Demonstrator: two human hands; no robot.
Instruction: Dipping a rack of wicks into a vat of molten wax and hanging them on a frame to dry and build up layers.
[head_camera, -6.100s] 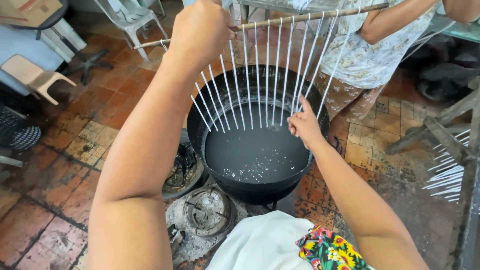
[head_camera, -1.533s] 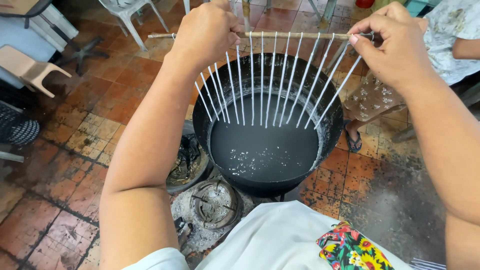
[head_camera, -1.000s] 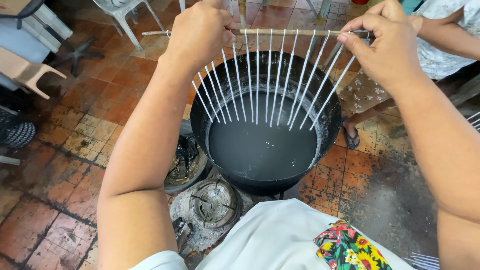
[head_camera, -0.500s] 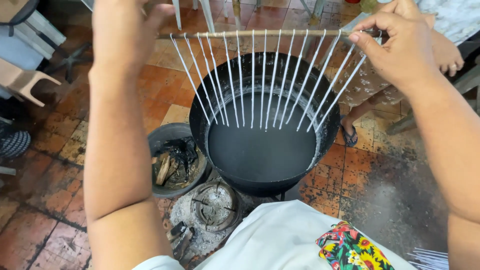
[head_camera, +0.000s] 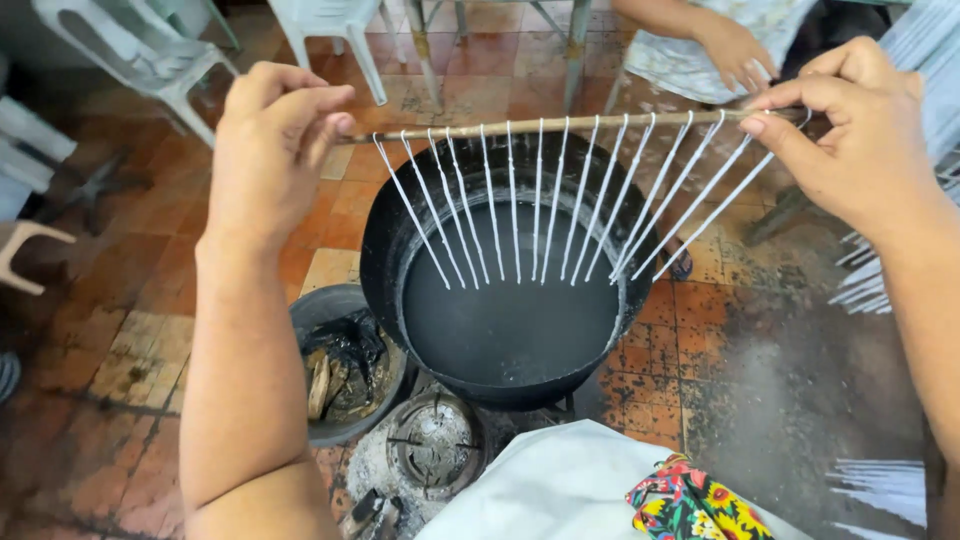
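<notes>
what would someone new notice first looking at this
First the wooden stick held level between the left hand and right hand, a row of thin white tapers hanging from it. Directly below sits a big black pot of dark liquid on a stained tile floor.

The stick's (head_camera: 560, 124) ends vanish inside the left hand (head_camera: 265, 150) and right hand (head_camera: 850, 130), and at twelve o'clock a seated person (head_camera: 700, 45) is cut off above the lap.
</notes>
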